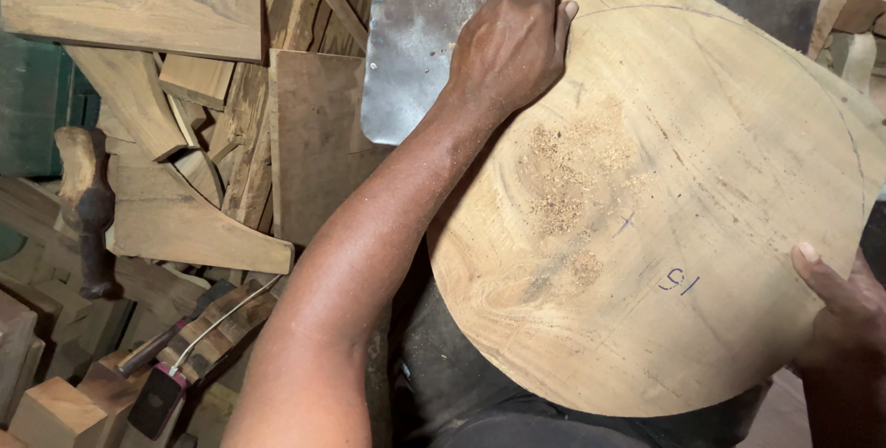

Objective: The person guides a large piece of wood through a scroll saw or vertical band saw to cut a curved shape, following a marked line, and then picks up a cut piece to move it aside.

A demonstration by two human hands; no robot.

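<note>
right hand (844,319) cut off at frame edge, round wooden board (664,217) top edge cropped, left fingertips out of frame

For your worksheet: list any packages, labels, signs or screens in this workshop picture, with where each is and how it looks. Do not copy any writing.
No packages, labels, signs or screens show.
Nearest thing: pen marks on the round wooden board, a small dark handwritten mark and cross, low on its face between the left hand and right hand.

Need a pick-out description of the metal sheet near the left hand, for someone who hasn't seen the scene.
Start at the big round wooden board filling the right side, held at its lower right edge by the right hand. The left hand presses on its upper left edge. The metal sheet lies beside that hand: grey, scuffed, round-cornered, the only non-wood piece among brown offcuts.
</note>
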